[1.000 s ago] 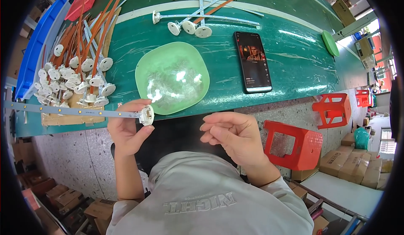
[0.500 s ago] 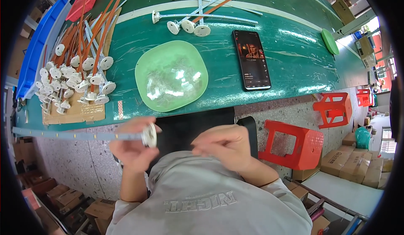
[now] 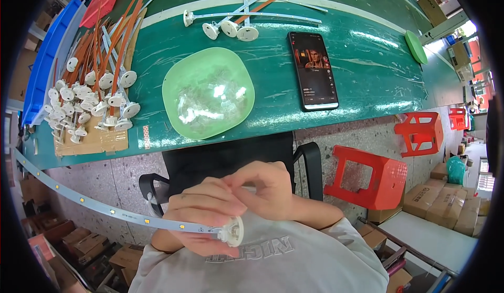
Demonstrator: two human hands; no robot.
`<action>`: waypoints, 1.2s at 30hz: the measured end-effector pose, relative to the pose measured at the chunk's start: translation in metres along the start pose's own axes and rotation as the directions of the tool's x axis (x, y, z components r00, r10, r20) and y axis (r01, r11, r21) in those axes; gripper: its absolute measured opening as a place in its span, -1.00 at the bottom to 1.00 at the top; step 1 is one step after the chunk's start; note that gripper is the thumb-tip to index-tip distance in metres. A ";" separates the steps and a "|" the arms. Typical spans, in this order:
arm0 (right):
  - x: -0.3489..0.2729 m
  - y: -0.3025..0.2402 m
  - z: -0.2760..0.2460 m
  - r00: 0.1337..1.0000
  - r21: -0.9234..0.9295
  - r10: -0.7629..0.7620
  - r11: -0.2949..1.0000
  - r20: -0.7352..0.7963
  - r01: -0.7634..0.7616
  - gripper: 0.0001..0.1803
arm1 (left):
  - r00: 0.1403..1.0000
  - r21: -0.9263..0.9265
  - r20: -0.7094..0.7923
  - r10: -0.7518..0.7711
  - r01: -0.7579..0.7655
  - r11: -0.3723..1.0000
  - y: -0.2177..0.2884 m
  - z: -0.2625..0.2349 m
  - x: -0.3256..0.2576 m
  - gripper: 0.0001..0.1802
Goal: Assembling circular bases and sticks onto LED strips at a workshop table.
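My left hand (image 3: 202,206) is closed around an LED strip (image 3: 97,206), near the end that carries a round white cap (image 3: 236,231). The rest of the light strip bends away to the left, its small yellow LEDs showing. Thumb and fingers pinched together, my right hand (image 3: 268,190) meets the left fingertips just above the cap; whatever it may hold is too small or hidden to make out. Beyond both hands, a green bowl (image 3: 173,80) on the table contains many small clear plastic pieces.
Capped strips (image 3: 79,96) are heaped on cardboard at the table's left, by a blue tray (image 3: 50,56) and a red basket (image 3: 100,4). More strips (image 3: 247,17) lie crossed at the back. A phone (image 3: 313,72) rests right of the bowl. Red stools (image 3: 386,182) and a black chair (image 3: 220,159) stand below.
My left hand has come right and down with the LED strip, turning its cap lower. My right hand has moved slightly left, and the two hands, apart before, now touch.
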State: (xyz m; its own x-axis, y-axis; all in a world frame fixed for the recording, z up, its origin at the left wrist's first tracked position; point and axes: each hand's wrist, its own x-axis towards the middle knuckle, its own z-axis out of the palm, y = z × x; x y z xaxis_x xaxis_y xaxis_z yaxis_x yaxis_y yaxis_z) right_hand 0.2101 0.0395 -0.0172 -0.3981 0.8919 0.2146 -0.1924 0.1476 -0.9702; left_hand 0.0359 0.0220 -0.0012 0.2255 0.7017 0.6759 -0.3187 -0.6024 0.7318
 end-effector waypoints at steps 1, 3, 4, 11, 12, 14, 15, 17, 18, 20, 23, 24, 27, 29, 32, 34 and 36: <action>0.000 0.005 0.001 0.998 -0.013 -0.041 0.999 -0.048 0.040 -0.84 | 1.000 0.000 -0.015 0.006 -0.006 1.000 -0.001 0.001 0.000 -0.31; -0.002 0.009 0.005 0.992 -0.024 -0.080 0.997 -0.097 0.078 -0.84 | 1.000 0.002 -0.029 0.008 -0.008 1.000 -0.002 0.002 -0.001 -0.30; -0.003 0.010 0.007 0.989 0.053 -0.041 0.997 -0.141 0.049 -0.83 | 0.996 -0.037 -0.093 0.002 -0.005 0.999 -0.003 0.002 -0.003 -0.29; -0.002 0.014 0.009 0.957 -0.182 -0.276 0.949 -0.087 0.257 -0.75 | 0.998 0.033 -0.049 -0.029 0.031 0.999 0.002 0.004 -0.002 -0.27; -0.001 0.014 0.013 0.957 -0.184 -0.277 0.949 -0.086 0.258 -0.75 | 0.999 0.060 -0.019 -0.029 0.030 0.998 0.003 0.004 -0.002 -0.28; 0.002 0.013 0.021 0.930 -0.231 -0.326 0.931 -0.171 0.283 -0.80 | 1.000 0.087 -0.001 -0.009 0.009 0.996 0.004 0.005 -0.003 -0.28; 0.002 0.012 0.023 0.930 -0.232 -0.326 0.930 -0.169 0.284 -0.80 | 1.000 0.117 0.016 0.009 -0.011 0.993 0.006 0.005 -0.003 -0.28; 0.002 0.011 0.026 0.928 -0.232 -0.337 0.926 -0.160 0.297 -0.80 | 1.000 0.125 0.016 0.000 -0.002 0.992 0.010 0.006 -0.005 -0.27; 0.002 0.011 0.026 0.928 -0.231 -0.338 0.926 -0.156 0.298 -0.80 | 1.000 0.135 0.016 -0.011 0.009 0.991 0.013 0.008 -0.006 -0.27; 0.003 0.014 0.025 0.907 -0.222 -0.413 0.895 -0.088 0.386 -0.79 | 1.000 0.148 0.005 -0.002 0.001 0.989 0.016 0.009 -0.006 -0.27; 0.007 0.014 0.027 0.859 -0.210 -0.503 0.854 -0.095 0.476 -0.77 | 1.000 0.170 0.001 -0.002 0.001 0.986 0.016 0.008 -0.006 -0.27; 0.006 0.015 0.027 0.859 -0.210 -0.504 0.853 -0.094 0.478 -0.77 | 1.000 0.184 0.004 -0.014 0.013 0.983 0.017 0.008 -0.006 -0.27; 0.005 0.019 0.027 0.853 -0.194 -0.518 0.845 -0.066 0.498 -0.75 | 0.999 0.175 -0.032 -0.003 0.009 0.985 0.017 0.013 -0.007 -0.27; 0.003 0.021 0.028 0.858 -0.162 -0.506 0.857 -0.085 0.490 -0.75 | 0.999 0.163 -0.030 0.019 -0.013 0.987 0.018 0.014 -0.003 -0.28; 0.000 0.022 0.028 0.892 -0.108 -0.446 0.893 -0.077 0.437 -0.73 | 0.998 0.131 -0.041 0.048 -0.042 0.991 0.019 0.016 -0.003 -0.28; -0.002 0.021 0.027 0.924 -0.070 -0.377 0.925 -0.069 0.373 -0.73 | 0.997 0.106 -0.046 0.058 -0.053 0.993 0.019 0.014 -0.004 -0.27; -0.003 0.021 0.026 0.951 -0.030 -0.305 0.952 -0.055 0.304 -0.72 | 0.998 0.170 0.052 0.044 -0.052 0.984 0.020 0.011 -0.006 -0.23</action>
State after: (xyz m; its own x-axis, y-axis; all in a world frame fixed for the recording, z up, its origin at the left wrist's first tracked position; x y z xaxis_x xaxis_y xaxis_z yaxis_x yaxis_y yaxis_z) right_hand 0.1841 0.0290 -0.0349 -0.2704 0.8265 0.4937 -0.2770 0.4244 -0.8621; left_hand 0.0382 0.0016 0.0106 0.2593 0.6536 0.7111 -0.1691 -0.6942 0.6997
